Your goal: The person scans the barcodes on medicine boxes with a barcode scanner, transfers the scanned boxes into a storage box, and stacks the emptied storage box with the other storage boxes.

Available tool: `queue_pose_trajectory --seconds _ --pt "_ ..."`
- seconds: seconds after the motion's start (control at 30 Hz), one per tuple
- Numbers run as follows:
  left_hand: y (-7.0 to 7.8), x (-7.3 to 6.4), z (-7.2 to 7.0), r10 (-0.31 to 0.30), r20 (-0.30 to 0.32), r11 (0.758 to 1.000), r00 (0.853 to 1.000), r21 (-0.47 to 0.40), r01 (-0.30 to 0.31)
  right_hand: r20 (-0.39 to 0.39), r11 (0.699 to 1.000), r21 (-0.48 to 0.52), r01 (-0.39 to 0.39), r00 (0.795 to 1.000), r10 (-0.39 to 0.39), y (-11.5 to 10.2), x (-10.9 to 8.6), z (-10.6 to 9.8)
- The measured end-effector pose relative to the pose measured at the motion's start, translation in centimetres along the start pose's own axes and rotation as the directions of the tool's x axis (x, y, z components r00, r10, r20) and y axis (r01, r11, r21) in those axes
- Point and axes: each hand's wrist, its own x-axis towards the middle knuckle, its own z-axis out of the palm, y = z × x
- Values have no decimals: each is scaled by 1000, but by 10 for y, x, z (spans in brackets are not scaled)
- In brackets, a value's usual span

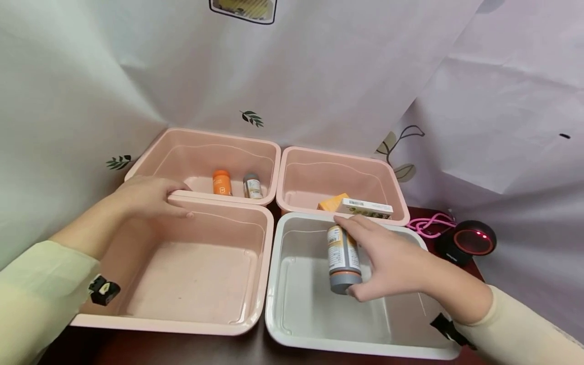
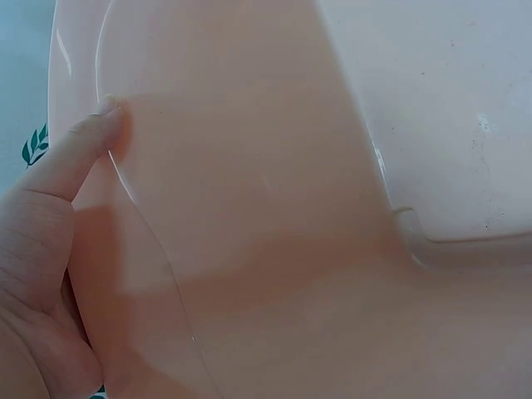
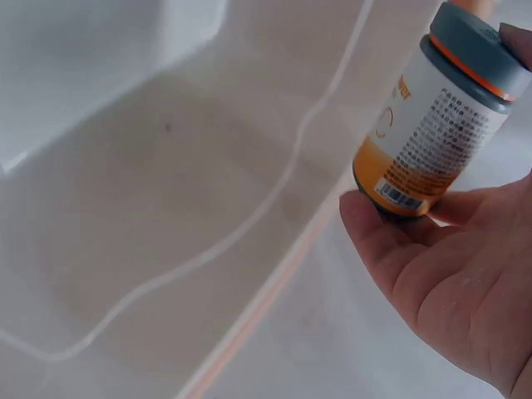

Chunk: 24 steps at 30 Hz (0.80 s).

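Observation:
My right hand (image 1: 392, 258) holds a supplement bottle (image 1: 343, 256) by its two ends, thumb at the grey cap and fingers at the base. The bottle is tilted above the grey bin (image 1: 365, 349), cap towards me. In the right wrist view the bottle (image 3: 432, 116) shows a white and orange label with small print and a barcode. My left hand (image 1: 148, 197) grips the back-left rim of the front pink bin (image 1: 182, 324). The left wrist view shows the thumb (image 2: 71, 154) against the inner wall; the other fingers are mostly hidden.
Behind, a pink bin (image 1: 223, 138) holds an orange bottle (image 1: 222, 182) and a grey-capped bottle (image 1: 252, 186). Another pink bin (image 1: 337, 155) contains an orange box (image 1: 333, 202) and a white box (image 1: 366, 208). A black round device (image 1: 474, 238) and pink cord (image 1: 431, 223) lie right.

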Motion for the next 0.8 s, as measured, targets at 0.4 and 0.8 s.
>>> queue_pose_trajectory --seconds 0.4,0.8 --pt "-1 -1 1 3 -10 1000 1000 -2 -3 -236 975 217 54 972 -2 44 -55 -34" --pt "-2 -1 0 10 -13 1000 1000 -19 -10 -551 524 757 391 813 189 134 -117 5"
